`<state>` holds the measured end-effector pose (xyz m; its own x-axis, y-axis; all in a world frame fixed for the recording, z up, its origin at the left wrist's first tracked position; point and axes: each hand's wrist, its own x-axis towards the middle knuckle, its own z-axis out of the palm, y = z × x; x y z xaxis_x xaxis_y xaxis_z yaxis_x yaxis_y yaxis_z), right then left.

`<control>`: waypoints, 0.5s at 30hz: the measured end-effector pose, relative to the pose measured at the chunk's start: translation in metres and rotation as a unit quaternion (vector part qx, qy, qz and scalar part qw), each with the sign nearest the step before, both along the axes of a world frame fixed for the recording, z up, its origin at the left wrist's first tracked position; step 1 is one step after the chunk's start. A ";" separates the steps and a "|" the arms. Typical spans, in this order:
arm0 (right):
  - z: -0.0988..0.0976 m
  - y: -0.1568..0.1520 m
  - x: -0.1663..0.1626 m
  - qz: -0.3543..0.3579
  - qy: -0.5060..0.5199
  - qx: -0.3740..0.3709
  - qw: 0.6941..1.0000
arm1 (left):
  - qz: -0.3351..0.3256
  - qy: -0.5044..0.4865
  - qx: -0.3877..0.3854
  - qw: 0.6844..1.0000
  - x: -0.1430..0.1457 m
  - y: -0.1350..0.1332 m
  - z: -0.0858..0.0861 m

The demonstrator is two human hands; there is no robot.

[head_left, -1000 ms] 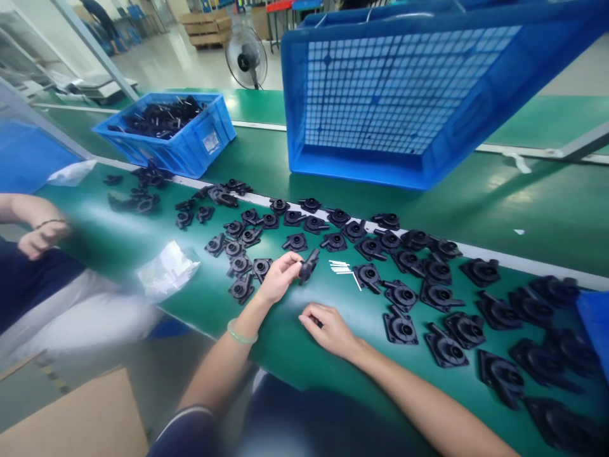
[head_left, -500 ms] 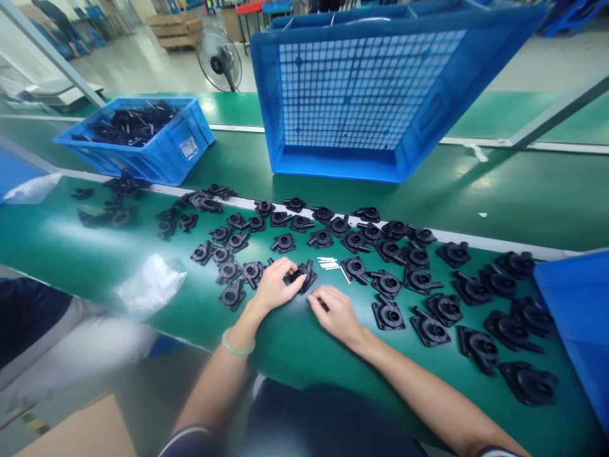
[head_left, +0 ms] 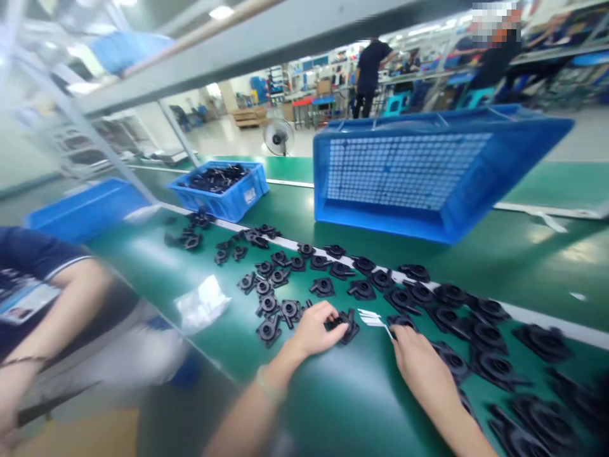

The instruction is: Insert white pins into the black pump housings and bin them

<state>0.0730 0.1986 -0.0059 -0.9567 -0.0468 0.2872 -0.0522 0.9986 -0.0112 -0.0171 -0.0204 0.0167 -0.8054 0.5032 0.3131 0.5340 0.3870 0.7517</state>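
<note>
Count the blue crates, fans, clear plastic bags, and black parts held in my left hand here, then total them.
Blue crates: 3 (small one with parts, big tilted one, one far left)
Fan: 1
Clear plastic bag: 1
Black part held in left hand: 1
Total: 6

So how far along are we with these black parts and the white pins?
Done: hard to judge; the view is too blurred to show which parts hold a pin. In hand: left hand holds one black part on the belt; right hand reaches the white pins. Left: many black parts lie spread out.
</note>
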 end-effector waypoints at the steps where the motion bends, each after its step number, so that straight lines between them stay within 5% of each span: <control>1: -0.001 0.003 -0.002 0.004 0.000 0.004 1.000 | 0.004 -0.002 0.005 1.000 -0.001 0.000 0.000; 10: -0.014 0.030 -0.006 0.027 -0.034 0.009 0.999 | 0.021 -0.027 0.029 0.999 0.002 0.002 -0.006; 15: 0.002 0.026 -0.010 0.000 -0.094 0.022 0.995 | 0.022 -0.038 0.057 0.997 0.002 0.003 -0.004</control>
<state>0.0627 0.2242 -0.0041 -0.9933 -0.0560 0.1009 -0.0539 0.9983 0.0232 -0.0149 -0.0173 0.0127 -0.8495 0.4316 0.3033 0.4579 0.3179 0.8302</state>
